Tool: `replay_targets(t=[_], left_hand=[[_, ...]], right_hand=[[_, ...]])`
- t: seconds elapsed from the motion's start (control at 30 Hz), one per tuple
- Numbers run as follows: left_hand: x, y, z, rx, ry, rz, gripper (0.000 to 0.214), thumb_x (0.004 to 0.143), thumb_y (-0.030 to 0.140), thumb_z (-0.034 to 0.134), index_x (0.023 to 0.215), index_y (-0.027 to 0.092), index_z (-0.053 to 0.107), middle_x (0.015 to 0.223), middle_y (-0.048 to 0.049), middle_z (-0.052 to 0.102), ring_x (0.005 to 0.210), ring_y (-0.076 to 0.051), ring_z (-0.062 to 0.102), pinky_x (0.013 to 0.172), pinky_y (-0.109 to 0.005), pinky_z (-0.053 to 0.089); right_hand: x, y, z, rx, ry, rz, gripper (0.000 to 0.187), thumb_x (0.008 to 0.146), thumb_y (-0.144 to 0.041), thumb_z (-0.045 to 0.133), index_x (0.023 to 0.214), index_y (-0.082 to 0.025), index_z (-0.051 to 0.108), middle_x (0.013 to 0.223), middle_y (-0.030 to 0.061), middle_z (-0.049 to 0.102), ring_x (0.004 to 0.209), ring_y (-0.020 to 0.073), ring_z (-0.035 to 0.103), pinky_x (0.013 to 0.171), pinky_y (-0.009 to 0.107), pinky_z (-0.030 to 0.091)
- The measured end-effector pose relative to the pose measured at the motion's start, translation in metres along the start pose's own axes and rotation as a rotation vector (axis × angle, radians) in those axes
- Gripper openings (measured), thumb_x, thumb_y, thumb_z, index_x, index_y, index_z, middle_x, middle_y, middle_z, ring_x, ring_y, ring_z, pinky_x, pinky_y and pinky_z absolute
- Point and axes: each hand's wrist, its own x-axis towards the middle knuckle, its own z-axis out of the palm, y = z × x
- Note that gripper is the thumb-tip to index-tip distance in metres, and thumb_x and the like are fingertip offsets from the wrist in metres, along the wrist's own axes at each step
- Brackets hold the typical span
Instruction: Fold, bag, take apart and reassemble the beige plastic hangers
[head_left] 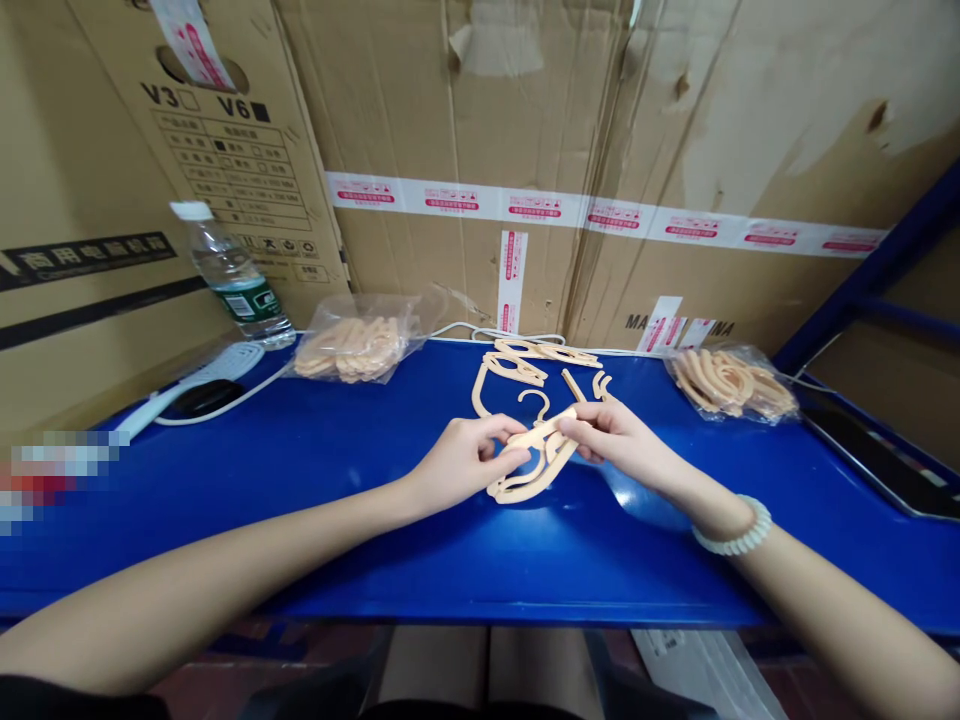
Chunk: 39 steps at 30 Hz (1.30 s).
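Note:
Between my two hands is a beige folding clothes hanger (541,436), with its hook pointing away from me and its curved arms folded toward me. My left hand (472,455) pinches its left side between thumb and fingers. On the right side, my right hand (611,435) grips it the same way, with the fingertips partly hidden behind it. Just beyond lie several loose beige hanger pieces (517,368) on the blue table (360,560). A short straight piece (573,386) and small curved pieces (601,385) rest near my right hand.
Clear bags of beige hanger parts lie at the back left (352,345) and right (731,382). A water bottle (236,280), a white fly swatter-like object (217,370) and a black mouse-like object (204,398) stand left. A dark flat device (885,455) lies right. Cardboard (465,270) lines the back.

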Motion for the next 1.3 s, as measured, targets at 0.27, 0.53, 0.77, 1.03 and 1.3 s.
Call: replay_targets(t=[0.27,0.53,0.77,1.03,1.3], left_hand=[[-0.002,-0.001,0.001,-0.215,0.088,-0.053,0.022,0.088,0.041,0.065,0.094,0.021,0.058,0.078,-0.0008,0.071,0.048,-0.013,0.064,0.048,-0.025,0.054],[0.004,-0.003,-0.007,-0.278,0.259,0.020,0.029,0.093,0.047,0.060,0.089,0.019,0.054,0.083,-0.0024,0.071,0.057,-0.012,0.067,0.055,-0.025,0.055],[0.005,-0.006,-0.010,-0.238,0.282,0.021,0.030,0.094,0.046,0.060,0.086,0.018,0.056,0.067,0.0017,0.065,0.055,-0.012,0.062,0.053,-0.023,0.048],[0.003,0.000,-0.009,-0.188,0.139,-0.028,0.034,0.090,0.047,0.061,0.074,0.017,0.055,0.067,0.0010,0.061,0.058,-0.012,0.056,0.056,-0.023,0.042],[0.009,0.002,-0.012,-0.527,-0.266,-0.238,0.045,0.080,0.050,0.069,0.105,0.013,0.069,0.103,-0.0119,0.073,0.096,-0.025,0.067,0.089,-0.035,0.049]], right_hand=[[-0.001,-0.002,-0.012,-0.036,0.050,0.063,0.041,0.081,-0.055,0.075,0.084,-0.014,0.070,0.059,0.0006,0.059,0.050,0.0122,0.053,0.044,0.023,0.041],[-0.002,-0.008,-0.028,-0.160,0.138,0.011,0.033,0.083,-0.050,0.073,0.081,-0.017,0.072,0.071,0.0052,0.068,0.063,0.0161,0.060,0.047,0.023,0.045],[0.002,0.001,-0.028,-0.006,0.250,0.020,0.036,0.077,-0.051,0.080,0.082,-0.015,0.075,0.073,0.0034,0.064,0.059,0.0116,0.051,0.045,0.022,0.038],[0.006,0.006,-0.024,0.275,0.193,0.081,0.041,0.065,-0.037,0.093,0.088,-0.016,0.067,0.077,0.0038,0.071,0.072,0.0186,0.072,0.058,0.024,0.058],[0.010,0.024,-0.001,0.199,0.082,-0.009,0.031,0.069,-0.039,0.089,0.082,-0.013,0.077,0.090,0.0088,0.076,0.074,0.0197,0.074,0.064,0.028,0.064]])
